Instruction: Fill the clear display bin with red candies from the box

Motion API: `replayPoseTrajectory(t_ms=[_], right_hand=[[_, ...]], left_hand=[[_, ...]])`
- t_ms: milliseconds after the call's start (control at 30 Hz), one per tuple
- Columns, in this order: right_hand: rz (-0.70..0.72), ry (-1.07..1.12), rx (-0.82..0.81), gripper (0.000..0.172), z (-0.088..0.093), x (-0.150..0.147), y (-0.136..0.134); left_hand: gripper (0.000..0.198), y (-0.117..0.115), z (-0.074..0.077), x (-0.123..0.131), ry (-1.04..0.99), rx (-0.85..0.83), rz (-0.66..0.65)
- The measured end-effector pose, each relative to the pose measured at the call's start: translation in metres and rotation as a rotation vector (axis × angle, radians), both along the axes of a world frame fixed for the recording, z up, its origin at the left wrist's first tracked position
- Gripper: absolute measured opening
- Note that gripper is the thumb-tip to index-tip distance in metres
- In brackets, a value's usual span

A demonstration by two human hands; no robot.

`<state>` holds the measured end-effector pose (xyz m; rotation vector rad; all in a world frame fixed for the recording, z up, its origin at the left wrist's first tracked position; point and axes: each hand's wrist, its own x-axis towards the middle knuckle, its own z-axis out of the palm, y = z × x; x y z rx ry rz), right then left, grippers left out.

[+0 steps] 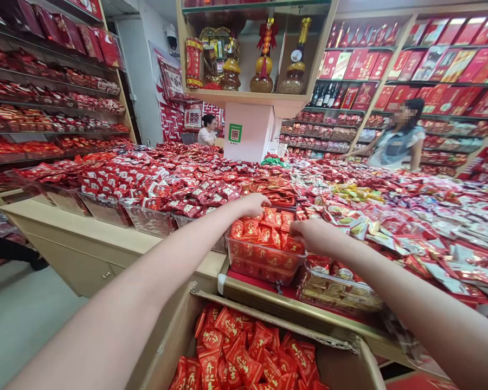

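A clear plastic bin [264, 261] stands in front of me, heaped with small red candies [264, 234] in gold-printed wrappers. At its far left corner is my left hand [255, 206], its fingers curled down over the candies. My right hand [314, 235] is at the bin's right side, fingers bent inward against the wrapped candies. Whatever either hand may grip is hidden by the fingers. Below the counter edge, an open cardboard box [276, 317] holds many more red candies [244, 352] of the same look.
Another clear bin [337, 290] adjoins on the right. More bins [148, 219] of red packets line the counter [154, 244] leftward. A pillar [248, 132] carries a display cabinet [252, 97]. Stocked shelves [52, 100] flank the room. One person [398, 143] stands behind the counter; another [206, 132] is farther back.
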<state>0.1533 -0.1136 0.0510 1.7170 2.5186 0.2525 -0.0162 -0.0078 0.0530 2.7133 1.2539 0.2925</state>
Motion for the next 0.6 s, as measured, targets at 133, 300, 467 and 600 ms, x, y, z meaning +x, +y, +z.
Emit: replayPoseTrajectory(t_ms=[133, 300, 467, 600], right_hand=[[-0.007, 0.019, 0.005, 0.023, 0.001, 0.000, 0.006], [-0.044, 0.071, 0.044, 0.027, 0.016, 0.002, 0.006], [0.003, 0.342, 0.049, 0.020, 0.005, -0.002, -0.056], [0.116, 0.496, -0.337, 0.019, -0.068, -0.018, -0.119]], left_hand=[[0.036, -0.014, 0.005, -0.023, -0.071, 0.012, -0.021], [0.031, -0.056, -0.005, -0.048, -0.386, -0.078, -0.048], [0.022, -0.137, -0.039, -0.082, -0.640, -0.199, -0.020], [0.021, -0.202, -0.086, -0.106, -0.329, -0.622, -0.147]])
